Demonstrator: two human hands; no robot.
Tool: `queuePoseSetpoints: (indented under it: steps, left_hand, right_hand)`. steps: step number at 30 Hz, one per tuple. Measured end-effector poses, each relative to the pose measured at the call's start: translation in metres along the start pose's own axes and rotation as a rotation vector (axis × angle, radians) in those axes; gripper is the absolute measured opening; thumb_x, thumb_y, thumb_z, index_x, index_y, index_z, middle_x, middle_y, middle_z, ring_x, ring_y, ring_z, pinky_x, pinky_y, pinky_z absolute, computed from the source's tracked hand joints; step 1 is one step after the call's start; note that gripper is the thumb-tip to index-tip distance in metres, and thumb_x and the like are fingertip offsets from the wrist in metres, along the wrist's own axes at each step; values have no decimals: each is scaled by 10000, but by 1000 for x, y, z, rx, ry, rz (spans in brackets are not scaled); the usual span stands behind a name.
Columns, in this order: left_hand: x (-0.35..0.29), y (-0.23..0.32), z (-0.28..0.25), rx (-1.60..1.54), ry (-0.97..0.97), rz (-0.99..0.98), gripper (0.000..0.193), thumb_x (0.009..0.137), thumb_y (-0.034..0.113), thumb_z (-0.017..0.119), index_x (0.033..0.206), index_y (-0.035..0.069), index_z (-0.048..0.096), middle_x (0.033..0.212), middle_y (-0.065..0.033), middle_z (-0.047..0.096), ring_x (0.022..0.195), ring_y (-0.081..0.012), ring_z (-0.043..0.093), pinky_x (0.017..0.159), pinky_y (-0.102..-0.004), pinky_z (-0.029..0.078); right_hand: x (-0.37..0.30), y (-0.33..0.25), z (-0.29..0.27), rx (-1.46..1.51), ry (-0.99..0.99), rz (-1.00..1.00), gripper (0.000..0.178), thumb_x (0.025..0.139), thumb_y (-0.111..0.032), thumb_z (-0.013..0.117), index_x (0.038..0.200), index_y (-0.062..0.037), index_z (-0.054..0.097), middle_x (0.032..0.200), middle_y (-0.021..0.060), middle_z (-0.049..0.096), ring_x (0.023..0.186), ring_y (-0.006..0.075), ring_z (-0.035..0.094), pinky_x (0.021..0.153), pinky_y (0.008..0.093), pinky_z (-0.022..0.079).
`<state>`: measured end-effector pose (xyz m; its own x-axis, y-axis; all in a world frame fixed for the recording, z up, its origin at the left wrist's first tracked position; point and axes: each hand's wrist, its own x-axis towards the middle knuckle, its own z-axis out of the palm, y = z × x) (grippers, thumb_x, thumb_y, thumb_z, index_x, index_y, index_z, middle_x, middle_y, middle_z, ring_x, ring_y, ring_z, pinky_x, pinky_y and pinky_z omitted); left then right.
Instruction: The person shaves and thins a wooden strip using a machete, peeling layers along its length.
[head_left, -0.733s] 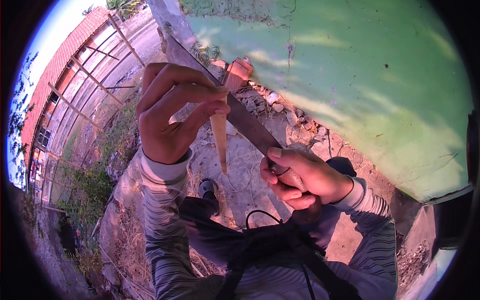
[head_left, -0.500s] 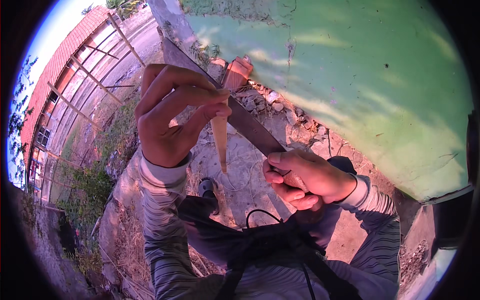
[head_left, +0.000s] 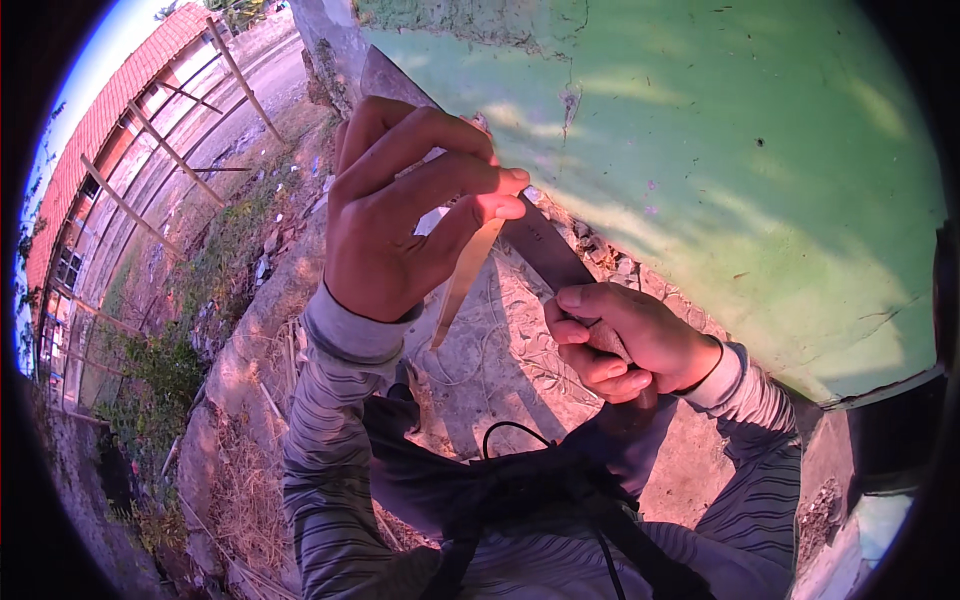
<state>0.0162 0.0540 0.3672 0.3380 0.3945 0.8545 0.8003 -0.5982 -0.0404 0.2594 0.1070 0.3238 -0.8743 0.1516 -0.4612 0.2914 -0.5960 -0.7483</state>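
Note:
Between thumb and fingertips, my left hand [head_left: 395, 225] pinches the top of a thin pale strip [head_left: 466, 278], apparently wood or bamboo. It hangs at a tilt, its narrow end down to the left. My right hand [head_left: 650, 340] is wrapped round the handle of a machete [head_left: 548, 245], whose long dark blade slants up and left. Part of the blade is hidden behind my left hand; its far end shows above the knuckles. The strip's top lies against the blade in the picture, but I cannot tell whether they touch.
A green wall [head_left: 720, 180] rises on the right, with rubble along its base. Below my hands is cracked concrete ground [head_left: 500, 360]. Dry grass and bushes [head_left: 165, 385] line the left side. Farther off stand wooden poles and a red-roofed building [head_left: 100, 90].
My left hand has moved right along the blade with the strip, which has gone from nearly upright to tilted. My right hand, on the machete, has shifted slightly right and up.

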Motion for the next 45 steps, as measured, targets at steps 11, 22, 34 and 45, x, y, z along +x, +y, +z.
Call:
queuePoseSetpoints:
  steps: [11, 22, 34, 45]
  left_hand:
    - [-2, 0, -5, 23, 12, -11, 225, 672, 72, 832, 892, 89, 792, 897, -32, 667, 852, -213, 541, 759, -350, 436]
    - [-8, 4, -8, 12, 17, -24, 187, 673, 70, 855, 805, 62, 723, 914, -45, 683, 867, -230, 560, 763, -366, 435]
    - [-6, 5, -15, 25, 15, -70, 176, 687, 64, 847, 810, 65, 721, 910, -44, 684, 847, -231, 565, 781, -371, 426]
    - [-8, 1, -14, 37, 29, -73, 179, 688, 56, 844, 826, 57, 729, 908, -58, 688, 864, -222, 578, 777, -359, 437]
  right_hand:
    - [7, -1, 8, -126, 55, -44, 360, 1033, -441, 385, 831, -143, 386, 542, -13, 322, 372, 68, 214, 360, 238, 214]
    - [10, -2, 5, -174, 20, -78, 347, 1040, -414, 456, 836, -133, 438, 584, -24, 376, 426, 50, 273, 386, 240, 238]
    - [15, -8, 14, -144, 2, -130, 310, 1038, -354, 435, 838, -117, 440, 571, -31, 357, 422, 57, 298, 388, 241, 234]
    - [26, 2, 13, -186, 45, -133, 303, 1044, -294, 388, 799, -115, 403, 564, -10, 347, 426, 65, 258, 376, 246, 211]
